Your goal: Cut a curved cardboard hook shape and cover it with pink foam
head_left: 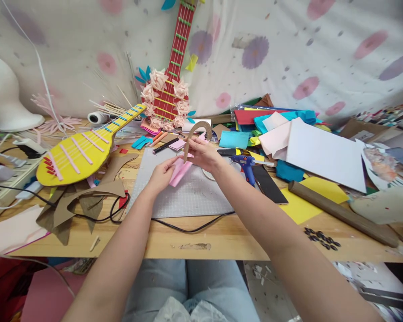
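Above the grey cutting mat (188,201), my two hands are close together. My right hand (201,154) pinches a curved brown cardboard strip (203,126), bent like a hook, whose arch rises over the fingers. Between the hands, a piece of pink paper (180,173) hangs at a slant, and my left hand (163,173) has its fingers closed on the edge of it. Just right of my right wrist lies a blue glue gun (246,167), its nozzle pointing right.
A yellow cardboard instrument (75,156) lies at left, and a red one with paper flowers (166,96) leans at the back. Coloured papers and a white board (325,152) fill the right, near a brown roll (342,212). A black cable (195,230) crosses the table's front.
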Action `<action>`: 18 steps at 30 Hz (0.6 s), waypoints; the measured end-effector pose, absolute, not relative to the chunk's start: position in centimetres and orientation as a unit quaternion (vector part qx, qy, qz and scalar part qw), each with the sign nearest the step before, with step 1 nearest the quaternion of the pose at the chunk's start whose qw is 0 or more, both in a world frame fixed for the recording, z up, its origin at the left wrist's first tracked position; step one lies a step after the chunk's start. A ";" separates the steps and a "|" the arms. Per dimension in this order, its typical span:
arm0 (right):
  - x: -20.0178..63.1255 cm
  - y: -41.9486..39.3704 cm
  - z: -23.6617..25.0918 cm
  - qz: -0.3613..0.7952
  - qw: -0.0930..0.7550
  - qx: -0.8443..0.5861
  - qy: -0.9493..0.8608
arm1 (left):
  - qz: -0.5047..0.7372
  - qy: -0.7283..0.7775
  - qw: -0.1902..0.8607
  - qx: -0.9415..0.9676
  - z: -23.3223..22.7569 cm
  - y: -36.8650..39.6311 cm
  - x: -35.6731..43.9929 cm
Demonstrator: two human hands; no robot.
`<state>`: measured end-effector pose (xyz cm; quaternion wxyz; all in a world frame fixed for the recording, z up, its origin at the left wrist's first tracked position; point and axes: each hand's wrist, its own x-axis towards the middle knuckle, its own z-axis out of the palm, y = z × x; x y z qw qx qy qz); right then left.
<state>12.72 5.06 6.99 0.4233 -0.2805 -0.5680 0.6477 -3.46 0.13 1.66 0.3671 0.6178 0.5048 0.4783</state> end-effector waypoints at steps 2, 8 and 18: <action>12.5 5.0 6.6 0.641 0.423 -0.282 -0.575 | 0.491 0.490 0.350 0.630 1.2 0.3 -3.2; 13.1 5.0 4.5 0.554 0.442 -0.307 -0.635 | 0.524 0.493 0.553 0.420 1.7 0.1 -3.0; 13.8 4.9 5.5 0.053 0.236 -0.288 -0.927 | 0.468 0.438 0.709 0.293 3.2 -0.3 -3.9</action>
